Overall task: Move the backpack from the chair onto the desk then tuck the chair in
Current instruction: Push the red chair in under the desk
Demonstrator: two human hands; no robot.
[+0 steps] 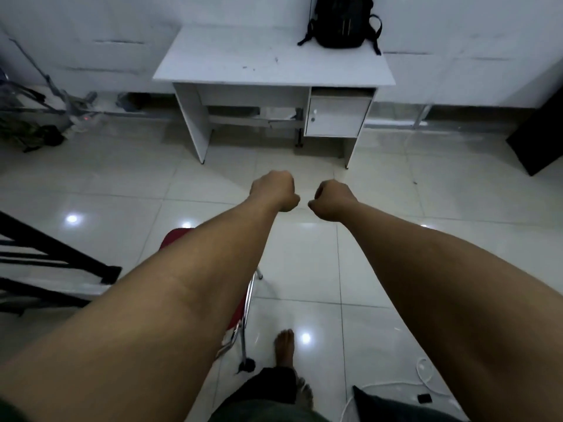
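Observation:
A black backpack (342, 21) stands upright at the back right of the white desk (243, 65), leaning on the wall. The red chair (173, 239) with metal legs is on the floor below my left forearm, well short of the desk and mostly hidden by the arm. Both arms are stretched forward over the tiled floor. My left hand (274, 190) and my right hand (333, 199) are closed into fists side by side, a small gap between them, with nothing visible in either.
The desk has a small cabinet (335, 117) under its right side and an open knee space at left. A dark panel (542, 132) stands at right, black rails (45, 257) at left, a white cable (426, 376) and my bare foot (285, 345) on the floor.

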